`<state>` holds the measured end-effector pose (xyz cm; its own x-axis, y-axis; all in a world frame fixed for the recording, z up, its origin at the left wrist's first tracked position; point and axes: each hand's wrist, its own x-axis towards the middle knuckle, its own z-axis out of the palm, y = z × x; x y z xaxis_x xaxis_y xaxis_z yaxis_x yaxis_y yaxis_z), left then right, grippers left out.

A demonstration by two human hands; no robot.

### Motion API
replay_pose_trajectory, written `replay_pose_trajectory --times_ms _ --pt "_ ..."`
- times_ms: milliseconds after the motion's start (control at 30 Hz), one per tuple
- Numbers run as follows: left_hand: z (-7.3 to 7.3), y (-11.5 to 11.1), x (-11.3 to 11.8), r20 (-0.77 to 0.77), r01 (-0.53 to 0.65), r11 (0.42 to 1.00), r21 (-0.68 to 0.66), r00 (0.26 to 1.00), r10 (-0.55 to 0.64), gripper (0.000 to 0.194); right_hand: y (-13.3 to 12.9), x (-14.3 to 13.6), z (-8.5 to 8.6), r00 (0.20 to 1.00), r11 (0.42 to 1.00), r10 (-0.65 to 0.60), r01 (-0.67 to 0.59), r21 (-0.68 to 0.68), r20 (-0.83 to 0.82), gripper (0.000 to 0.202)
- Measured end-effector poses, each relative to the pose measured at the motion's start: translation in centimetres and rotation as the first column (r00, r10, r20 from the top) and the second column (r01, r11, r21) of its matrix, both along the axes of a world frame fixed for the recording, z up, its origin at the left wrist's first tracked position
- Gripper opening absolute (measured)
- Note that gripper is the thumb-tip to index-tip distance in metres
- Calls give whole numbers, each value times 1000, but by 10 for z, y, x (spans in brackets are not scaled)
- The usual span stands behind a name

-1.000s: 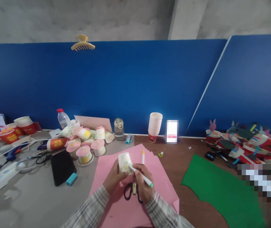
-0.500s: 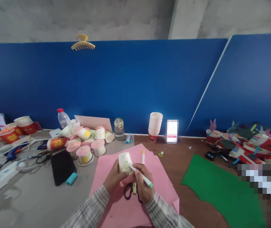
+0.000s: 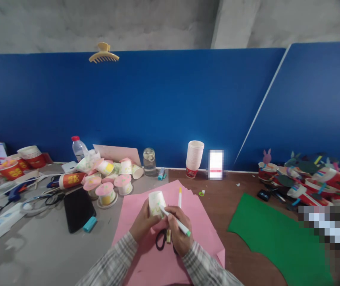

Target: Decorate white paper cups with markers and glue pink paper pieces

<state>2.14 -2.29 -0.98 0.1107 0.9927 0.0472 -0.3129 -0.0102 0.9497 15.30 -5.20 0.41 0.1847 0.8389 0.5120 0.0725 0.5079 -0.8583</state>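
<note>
A white paper cup (image 3: 156, 200) with green and yellow marks is held in my left hand (image 3: 143, 221), fingers wrapped round its side. My right hand (image 3: 180, 229) is closed on a white marker with a green end (image 3: 183, 228); its tip meets or nearly meets the cup's wall. Both hands are over pink paper (image 3: 199, 234). Partly hidden under my right hand lie black-handled scissors (image 3: 161, 239), with a small pale block (image 3: 168, 236) beside them. A second marker with a yellow end (image 3: 180, 197) rests on the paper just beyond.
Decorated cups with pink tops (image 3: 107, 190) cluster at the left, near a black tablet-like slab (image 3: 79, 209) and a teal cap-like piece (image 3: 89, 224). Behind stand a glass jar (image 3: 149, 162) and stacked paper cups (image 3: 195, 157). Green sheet (image 3: 274, 238) lies right, below piled crafts (image 3: 321, 180).
The marker in my right hand has shifted very slightly against the cup's side. My left hand and the cup stay in place.
</note>
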Motion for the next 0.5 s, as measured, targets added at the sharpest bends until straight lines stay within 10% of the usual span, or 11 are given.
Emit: replay_pose_trajectory --times_ms 500 --pt "1 -1 2 43 8 1000 15 999 -9 54 0 1 -4 1000 1000 2 -2 3 25 16"
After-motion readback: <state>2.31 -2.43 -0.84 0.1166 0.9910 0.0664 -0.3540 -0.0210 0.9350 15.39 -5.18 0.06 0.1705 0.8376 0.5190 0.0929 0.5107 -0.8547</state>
